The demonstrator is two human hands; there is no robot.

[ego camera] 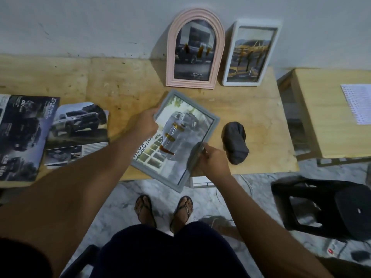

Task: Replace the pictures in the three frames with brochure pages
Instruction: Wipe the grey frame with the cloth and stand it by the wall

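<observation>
A person's left hand (147, 122) and right hand (212, 157) hold a tilted grey frame (176, 137) over the tabletop's (120, 87) near edge, fingers (206, 149) curled round opposite rims. A dark cloth (235, 145) lies just right of them, brochure pages (76, 129) to the left. Beyond, past bare wood, a pink arched frame (194, 51) and a white frame (251, 53) lean on the wall.

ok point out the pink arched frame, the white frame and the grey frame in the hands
pink arched frame (190, 83), head view, bottom rim
white frame (259, 24), head view, top rim
grey frame (195, 106), head view, upper right rim
</observation>
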